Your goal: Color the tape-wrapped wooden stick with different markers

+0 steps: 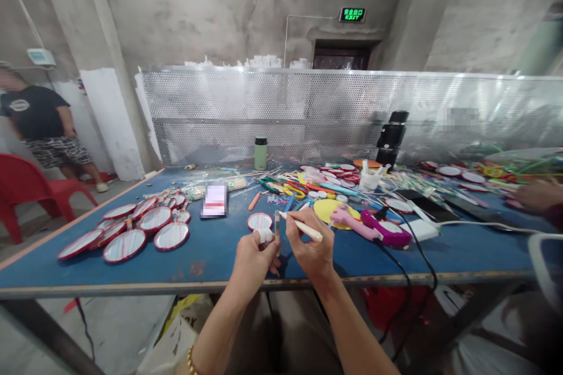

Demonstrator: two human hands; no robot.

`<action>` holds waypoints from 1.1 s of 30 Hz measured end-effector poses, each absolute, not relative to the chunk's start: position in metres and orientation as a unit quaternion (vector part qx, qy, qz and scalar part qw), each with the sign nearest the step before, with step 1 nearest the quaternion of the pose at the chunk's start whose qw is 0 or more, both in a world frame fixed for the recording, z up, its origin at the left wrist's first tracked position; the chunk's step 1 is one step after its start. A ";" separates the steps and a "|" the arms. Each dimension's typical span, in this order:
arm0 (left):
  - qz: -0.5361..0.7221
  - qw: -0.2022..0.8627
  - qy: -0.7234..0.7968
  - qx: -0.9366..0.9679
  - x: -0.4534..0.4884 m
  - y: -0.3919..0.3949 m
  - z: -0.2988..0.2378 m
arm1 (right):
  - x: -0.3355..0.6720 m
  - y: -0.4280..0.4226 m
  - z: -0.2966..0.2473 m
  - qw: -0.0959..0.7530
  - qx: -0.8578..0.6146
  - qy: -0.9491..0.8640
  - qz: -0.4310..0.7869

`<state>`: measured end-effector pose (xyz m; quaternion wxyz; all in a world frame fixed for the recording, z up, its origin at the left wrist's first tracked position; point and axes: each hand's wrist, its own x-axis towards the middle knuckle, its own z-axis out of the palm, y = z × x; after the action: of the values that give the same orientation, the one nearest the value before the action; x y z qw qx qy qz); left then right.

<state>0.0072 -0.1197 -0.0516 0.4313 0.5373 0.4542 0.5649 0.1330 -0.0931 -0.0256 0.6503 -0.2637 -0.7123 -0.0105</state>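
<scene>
My left hand (256, 258) pinches a narrow brownish stick (277, 224) upright, with white wrapping (265, 235) around one finger. My right hand (313, 251) grips a cream pen-shaped tool (307, 228) like a pencil. Its tip is at the upper part of the stick; whether they touch I cannot tell. Just beyond my left fingers lies a round, red-rimmed white disc (259, 221). More red-rimmed discs (156, 219) lie in a loose pile on the left. To the right are a yellow disc (324, 211) and a pink and purple glue gun (387, 231) with a cord.
A phone with a lit screen (215, 199), a green cup (261, 154) and a black flask (391, 139) stand or lie farther back. Scissors (294, 189) and craft pieces clutter the middle. A perforated metal screen (246, 111) borders the table. Another person's hand (534, 194) shows at right.
</scene>
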 end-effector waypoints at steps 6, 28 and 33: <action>0.567 0.428 0.455 0.536 0.007 -0.120 -0.051 | 0.133 -0.093 -0.025 0.658 -0.264 -0.705 -0.016; 0.574 0.424 0.450 0.537 0.008 -0.116 -0.056 | 0.133 -0.091 -0.027 0.657 -0.263 -0.706 -0.022; 0.572 0.428 0.446 0.539 0.008 -0.116 -0.056 | 0.132 -0.091 -0.026 0.642 -0.267 -0.718 -0.017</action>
<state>0.0078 -0.1162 -0.0565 0.4279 0.5394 0.4461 0.5717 0.1324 -0.0913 -0.0258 0.6424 -0.2674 -0.7180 -0.0175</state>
